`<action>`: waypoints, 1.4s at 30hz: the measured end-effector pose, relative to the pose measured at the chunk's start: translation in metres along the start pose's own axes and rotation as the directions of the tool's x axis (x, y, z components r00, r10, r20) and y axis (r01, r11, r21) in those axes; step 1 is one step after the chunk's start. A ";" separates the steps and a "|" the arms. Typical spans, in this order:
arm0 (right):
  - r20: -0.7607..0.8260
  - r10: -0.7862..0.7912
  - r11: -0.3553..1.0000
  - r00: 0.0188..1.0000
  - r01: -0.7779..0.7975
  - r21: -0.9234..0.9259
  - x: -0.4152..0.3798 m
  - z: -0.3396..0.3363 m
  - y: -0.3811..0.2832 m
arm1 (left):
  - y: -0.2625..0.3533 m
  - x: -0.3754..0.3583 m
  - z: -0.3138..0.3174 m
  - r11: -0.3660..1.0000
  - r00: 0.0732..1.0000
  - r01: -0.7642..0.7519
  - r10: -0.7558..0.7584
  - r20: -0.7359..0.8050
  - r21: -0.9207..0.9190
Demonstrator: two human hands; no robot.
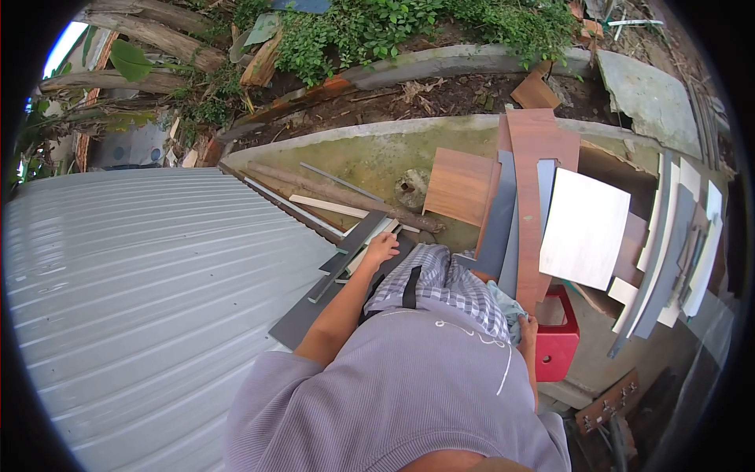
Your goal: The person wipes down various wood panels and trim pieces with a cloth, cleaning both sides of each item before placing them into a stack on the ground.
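Observation:
My left hand (383,248) is over a small pile of narrow board offcuts, its fingers curled at the pale strips; what they hold, if anything, I cannot tell. A dark grey strip (363,234) lies just beside that hand, slanting across the pile. Under the pile is a wider dark grey board (289,321). On the other side, my right hand (528,326) is closed around a crumpled light blue-grey cloth (507,305) by my hip. A red plastic stool (557,346) stands right next to the right hand, partly under a long brown board (528,212).
Corrugated metal sheeting (157,299) spreads across the left. A white panel (586,228) leans among brown boards at the right, beside several stacked strips (668,244). Ahead are a wood-grain panel (460,186), a round concrete piece (411,189) and a low concrete curb (377,130).

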State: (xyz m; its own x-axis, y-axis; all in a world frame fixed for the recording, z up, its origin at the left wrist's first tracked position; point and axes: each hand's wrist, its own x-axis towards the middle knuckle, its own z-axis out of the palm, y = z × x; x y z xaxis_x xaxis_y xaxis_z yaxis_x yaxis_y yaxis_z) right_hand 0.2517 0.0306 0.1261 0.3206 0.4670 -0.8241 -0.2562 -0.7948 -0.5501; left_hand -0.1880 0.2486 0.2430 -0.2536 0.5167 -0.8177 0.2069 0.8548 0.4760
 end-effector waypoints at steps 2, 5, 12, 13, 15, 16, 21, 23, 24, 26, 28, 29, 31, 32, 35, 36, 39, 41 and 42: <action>0.027 0.026 0.999 0.999 -0.024 -0.038 0.016 -0.008 0.012 | -0.005 -0.007 0.006 1.000 1.000 0.005 -0.005 -0.008 0.006; 0.071 0.051 0.998 0.996 -0.049 -0.026 0.028 -0.016 0.021 | -0.016 -0.016 0.009 0.999 0.999 0.033 -0.033 0.008 0.020; 0.076 -0.003 0.988 0.997 0.014 -0.152 0.039 -0.022 0.032 | -0.034 -0.023 0.014 0.998 1.000 -0.003 0.002 0.015 0.066; 0.068 0.001 0.987 0.998 0.009 -0.158 0.041 -0.022 0.035 | -0.032 -0.023 0.014 0.998 1.000 -0.003 0.002 0.014 0.057; 0.056 0.003 0.987 0.998 0.006 -0.160 0.038 -0.022 0.037 | -0.027 -0.021 0.015 0.998 1.000 -0.012 0.011 0.016 0.068; 0.056 0.002 0.995 0.998 0.004 -0.098 0.031 -0.019 0.032 | -0.024 -0.020 0.016 0.997 1.000 -0.018 0.017 0.015 0.078; 0.025 -0.006 1.000 1.000 0.005 0.030 0.000 -0.010 0.011 | -0.009 -0.018 0.021 0.989 0.998 -0.057 0.053 0.036 0.137; 0.045 -0.047 0.998 0.998 0.045 0.031 -0.019 -0.005 -0.003 | -0.007 -0.015 0.022 0.987 0.997 -0.068 0.061 0.052 0.149; 0.042 -0.046 0.998 0.998 0.045 0.036 -0.021 -0.003 -0.001 | -0.006 -0.014 0.021 0.985 0.996 -0.075 0.066 0.062 0.157; 0.050 -0.078 0.997 0.996 0.079 -0.017 -0.026 0.001 0.003 | -0.006 -0.012 0.019 0.982 0.994 -0.085 0.073 0.076 0.169; 0.083 -0.079 0.995 0.993 0.083 -0.047 -0.018 0.003 0.025 | -0.010 -0.006 0.013 0.971 0.990 -0.118 0.099 0.099 0.208; 0.118 -0.081 0.992 0.990 0.091 -0.082 -0.012 0.002 0.038 | -0.013 -0.002 0.011 0.970 0.989 -0.122 0.102 0.104 0.208; 0.152 -0.083 0.983 0.985 0.106 -0.153 -0.014 0.004 0.042 | -0.015 0.000 0.005 0.967 0.990 -0.117 0.096 0.103 0.227; 0.185 -0.076 0.969 0.980 0.116 -0.220 -0.017 0.006 0.047 | -0.017 0.002 0.000 0.965 0.989 -0.121 0.097 0.111 0.231; 0.120 -0.034 0.953 0.992 0.068 -0.296 -0.022 0.010 0.061 | -0.023 0.013 -0.010 0.979 0.993 -0.087 0.070 0.095 0.186; 0.078 -0.025 0.964 0.997 0.045 -0.261 -0.016 0.007 0.078 | -0.027 0.018 -0.014 0.977 0.992 -0.090 0.071 0.099 0.192; -0.118 -0.125 0.958 0.985 0.089 -0.272 -0.003 0.006 0.119 | -0.034 0.027 -0.022 0.977 0.990 -0.065 0.038 0.133 0.205; -0.215 -0.161 0.925 0.963 0.071 -0.372 -0.020 0.011 0.102 | -0.038 0.029 -0.025 0.974 0.989 -0.070 0.039 0.146 0.216; -0.269 -0.217 0.874 0.938 0.065 -0.481 -0.032 0.016 0.087 | -0.039 0.028 -0.028 0.976 0.991 -0.072 0.047 0.126 0.204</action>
State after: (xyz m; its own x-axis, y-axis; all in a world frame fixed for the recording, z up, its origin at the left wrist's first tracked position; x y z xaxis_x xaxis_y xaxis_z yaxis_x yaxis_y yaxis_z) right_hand 0.2046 -0.0475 0.1022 0.6016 0.5067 -0.6175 0.2353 -0.8511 -0.4693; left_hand -0.2294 0.2311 0.2105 -0.1224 0.5462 -0.8287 0.4130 0.7872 0.4579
